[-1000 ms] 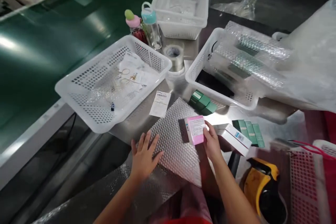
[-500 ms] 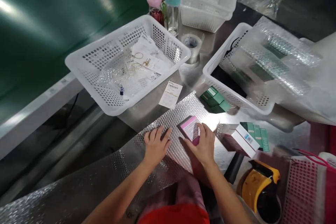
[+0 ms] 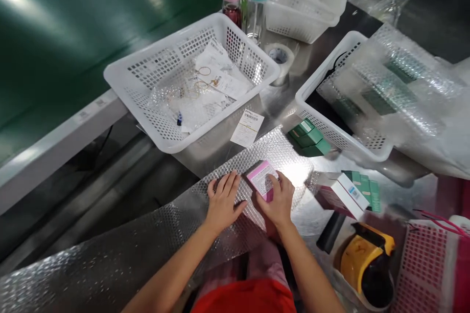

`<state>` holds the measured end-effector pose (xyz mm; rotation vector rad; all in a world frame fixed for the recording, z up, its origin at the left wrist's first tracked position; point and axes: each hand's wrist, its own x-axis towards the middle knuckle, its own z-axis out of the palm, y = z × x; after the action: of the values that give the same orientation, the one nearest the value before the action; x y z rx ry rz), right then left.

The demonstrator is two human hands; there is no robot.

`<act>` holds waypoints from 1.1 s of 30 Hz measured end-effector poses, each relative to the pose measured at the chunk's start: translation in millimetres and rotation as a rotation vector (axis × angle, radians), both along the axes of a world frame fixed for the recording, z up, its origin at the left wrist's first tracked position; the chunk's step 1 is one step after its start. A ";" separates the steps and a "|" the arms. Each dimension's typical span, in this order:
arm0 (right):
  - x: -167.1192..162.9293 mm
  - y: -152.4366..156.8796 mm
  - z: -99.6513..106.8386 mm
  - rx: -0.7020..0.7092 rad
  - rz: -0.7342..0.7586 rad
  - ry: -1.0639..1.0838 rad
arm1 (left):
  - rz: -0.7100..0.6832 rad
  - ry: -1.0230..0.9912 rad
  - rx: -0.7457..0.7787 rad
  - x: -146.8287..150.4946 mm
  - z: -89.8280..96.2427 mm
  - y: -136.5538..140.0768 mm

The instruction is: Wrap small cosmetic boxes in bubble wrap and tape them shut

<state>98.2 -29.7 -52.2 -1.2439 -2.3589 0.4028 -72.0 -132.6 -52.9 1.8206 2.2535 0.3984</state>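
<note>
Left hand (image 3: 224,204) palm down on a long sheet of bubble wrap (image 3: 157,234), fingers a little spread, gripping nothing. Right hand (image 3: 278,201) closed on a small pink box (image 3: 260,175), thumb at the near side, fingertips over the printed face, which points up. Box is over the bubble wrap, just right of the left hand and apart from it; cannot tell whether its whole underside rests there. Sheet runs from mid-surface (image 3: 200,159) toward the lower left of the view.

Beyond the sheet: a barcoded paper slip (image 3: 247,128), lying flat near the left white basket (image 3: 174,145), which holds papers and clear bags. Three green cartons (image 3: 309,138) just short of the right white basket (image 3: 340,143), where bubble-wrapped packs (image 3: 389,90) are piled. Right of the right hand: a white box (image 3: 345,194), upper face bearing a blue label, more green cartons close behind it
</note>
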 end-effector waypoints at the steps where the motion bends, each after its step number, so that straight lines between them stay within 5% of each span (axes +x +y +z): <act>1: 0.4 -0.6 -2.0 -0.008 -0.004 -0.004 | -0.004 0.008 0.006 -0.1 0.5 -0.2; 13: 5.9 -7.5 3.7 -0.136 0.013 -0.076 | 0.034 0.072 0.068 10.7 10.7 5.6; 17: 16.8 -7.2 23.5 -0.131 0.025 0.017 | 0.080 0.101 0.014 21.2 16.9 10.8; 20: 62.1 18.6 61.7 0.056 -0.134 0.153 | 0.106 0.072 0.055 26.2 17.3 12.7; 22: 110.5 49.0 87.8 0.186 -0.382 0.178 | 0.074 0.022 0.083 29.3 18.8 14.1; 25: 183.5 97.4 106.2 0.107 -0.626 -0.053 | 0.034 -0.012 0.096 36.8 29.7 22.5; 29: 227.7 135.9 88.4 -0.208 -0.516 -0.489 | -0.062 0.026 0.252 53.2 59.7 67.1; 33: 228.9 146.9 69.1 -0.309 -0.363 -0.687 | -0.378 0.194 0.447 79.2 87.9 149.7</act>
<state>327.2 117.1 16.8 -2.1982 -2.5713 0.2467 7.2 17.1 34.9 2.5484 1.9733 0.7237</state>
